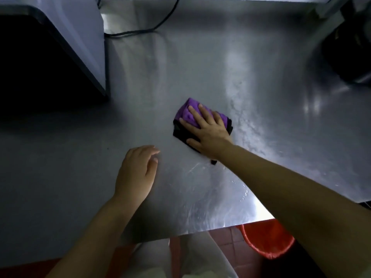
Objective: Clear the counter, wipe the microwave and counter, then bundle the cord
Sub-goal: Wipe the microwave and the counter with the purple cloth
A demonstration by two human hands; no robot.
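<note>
Nearest to the camera, below the front edge of the counter, a red bucket stood on the tiled floor, under the right forearm. The front edge of the steel top ran from lower left up to the right, and both arms crossed over it.

The left hand lay with the palm down and nothing in it, fingers loose and a little curved, just above or on the steel; I could not tell if it touched. It was near the cloth, on its front-left side, with a strip of bare steel between them.

The right hand pressed flat on a folded purple cloth with black edging, fingers spread over it and not closed around it. The cloth lay on the counter about in the middle. Wet streaks shone on the steel to the right of the cloth and in front of it.

To the left of the cloth and beyond it, the steel was bare up to the microwave, whose corner stood far left. Behind the cloth a black cord lay along the back of the counter. Far right of the cloth sat a dark object, too dim to name.
</note>
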